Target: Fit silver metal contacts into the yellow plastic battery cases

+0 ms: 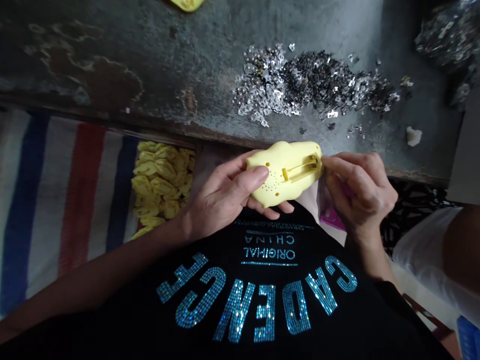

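A pale yellow plastic casing (275,190) with a cluster of small holes and a long battery slot lies in my left hand (225,192), thumb on top and fingers beneath. At the slot's right end shows a dark metal piece (312,164). My right hand (360,187) is pinched closed against the casing's right tip; whatever is between its fingertips is hidden. Beyond the casing, on the metal bench, lies a pile of small silvery metal clips (266,85) beside a heap of darker metal pieces (318,77).
Several yellow casings (161,175) are piled in a box at lower left, beside a striped sheet (80,200). The worn metal bench (157,65) runs across the top. A clear bag of metal parts (448,37) sits far right. Another person's leg (461,245) is at right.
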Demonstrator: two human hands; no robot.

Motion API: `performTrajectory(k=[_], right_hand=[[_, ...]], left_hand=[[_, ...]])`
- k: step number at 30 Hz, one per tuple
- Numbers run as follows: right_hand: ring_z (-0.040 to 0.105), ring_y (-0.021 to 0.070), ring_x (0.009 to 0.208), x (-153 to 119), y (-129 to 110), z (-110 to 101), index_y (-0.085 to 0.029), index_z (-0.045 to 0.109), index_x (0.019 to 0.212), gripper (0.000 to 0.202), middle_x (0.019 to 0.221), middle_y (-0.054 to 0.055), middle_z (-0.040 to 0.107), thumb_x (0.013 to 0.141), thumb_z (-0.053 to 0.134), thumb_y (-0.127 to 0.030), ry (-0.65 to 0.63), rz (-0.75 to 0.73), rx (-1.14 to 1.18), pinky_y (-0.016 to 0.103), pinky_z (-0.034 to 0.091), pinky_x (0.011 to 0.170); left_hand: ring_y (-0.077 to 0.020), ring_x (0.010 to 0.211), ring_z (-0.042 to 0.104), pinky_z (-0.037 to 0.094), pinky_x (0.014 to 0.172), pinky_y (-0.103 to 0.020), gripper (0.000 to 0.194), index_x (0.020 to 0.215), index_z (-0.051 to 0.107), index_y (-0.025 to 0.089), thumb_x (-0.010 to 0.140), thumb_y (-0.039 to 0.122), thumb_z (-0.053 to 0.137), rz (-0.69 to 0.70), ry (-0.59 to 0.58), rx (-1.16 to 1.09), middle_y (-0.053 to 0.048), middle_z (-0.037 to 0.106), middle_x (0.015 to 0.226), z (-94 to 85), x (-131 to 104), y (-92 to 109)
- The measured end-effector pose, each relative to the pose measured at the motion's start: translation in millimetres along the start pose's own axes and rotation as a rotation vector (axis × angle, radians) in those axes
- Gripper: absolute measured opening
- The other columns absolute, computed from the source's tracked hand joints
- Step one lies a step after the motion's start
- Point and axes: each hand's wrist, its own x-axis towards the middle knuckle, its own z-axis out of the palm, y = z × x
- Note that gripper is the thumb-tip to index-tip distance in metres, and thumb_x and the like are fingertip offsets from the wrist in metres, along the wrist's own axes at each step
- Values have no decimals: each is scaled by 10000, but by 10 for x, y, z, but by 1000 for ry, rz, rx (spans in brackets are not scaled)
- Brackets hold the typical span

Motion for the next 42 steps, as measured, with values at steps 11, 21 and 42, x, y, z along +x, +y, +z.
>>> performTrajectory(k=[11,21,42], right_hand=[[807,228,929,150,326,47,-289,800,1310,388,1124,42,849,1024,880,-539,-320,341,588,388,715,818],[788,275,915,-183,264,188,-403,816,1401,384,1090,34,814,1020,843,-368,55,159,582,469,694,768],[821,276,978,-160,316,515,-290,781,1436,486,1122,77,814,1028,877,-536,455,-166,566,447,759,777]], left_hand=[[-311,1070,856,755,838,-354,569,1501,820,274,949,337,941,259,-203,277,-114,817,1358,-124,-5,-147],[-309,1158,754,729,796,-334,1185,1707,667,410,629,309,1148,206,-419,412,-118,702,1486,-165,187,-109],[-282,1048,883,744,925,-377,507,1275,679,189,997,530,931,1284,-402,980,-160,881,1180,-155,258,-109]])
